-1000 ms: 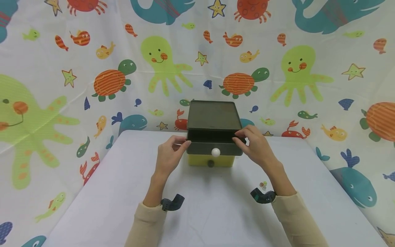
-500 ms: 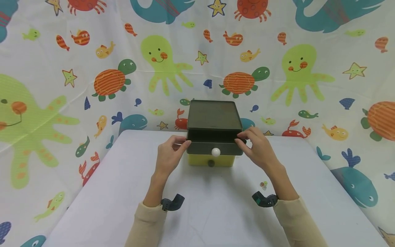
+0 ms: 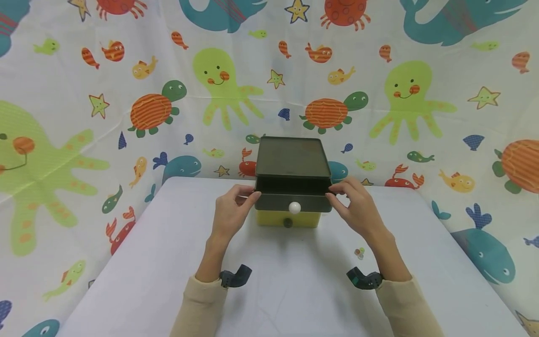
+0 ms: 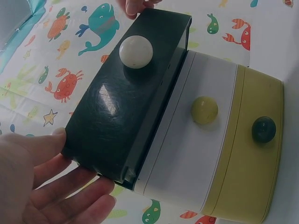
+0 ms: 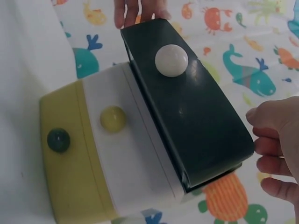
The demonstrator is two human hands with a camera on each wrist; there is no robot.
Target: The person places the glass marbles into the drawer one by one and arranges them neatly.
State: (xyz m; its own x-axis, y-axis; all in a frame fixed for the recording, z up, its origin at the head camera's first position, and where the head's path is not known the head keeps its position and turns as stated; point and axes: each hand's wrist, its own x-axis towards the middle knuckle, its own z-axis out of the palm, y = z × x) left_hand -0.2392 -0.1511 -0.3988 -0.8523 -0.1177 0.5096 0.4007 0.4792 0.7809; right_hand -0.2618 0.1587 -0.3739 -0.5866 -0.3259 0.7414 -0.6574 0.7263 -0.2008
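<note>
A small drawer chest stands on the table, with its dark green top drawer (image 3: 273, 203) pulled out and a white round knob (image 3: 294, 208) on its front. My left hand (image 3: 230, 211) holds the left end of that drawer; in the left wrist view the thumb lies at the front corner and the fingers (image 4: 93, 182) along the side. My right hand (image 3: 355, 206) is at the drawer's right end with fingers loosely bent. A narrow gap shows between its fingertips and the drawer in the right wrist view. The drawer's inside is dark.
Below lie a white drawer (image 4: 187, 140) with a yellow knob (image 4: 204, 110) and a yellow drawer (image 5: 70, 177) with a green knob (image 5: 58, 140). Several small round pieces (image 3: 359, 253) sit on the white table (image 3: 168, 281). A sea-animal cloth (image 3: 269, 103) hangs behind.
My right hand has shifted rightward, its fingertips passing from over the drawer's right part to its right edge. My left hand and the drawer have stayed in place.
</note>
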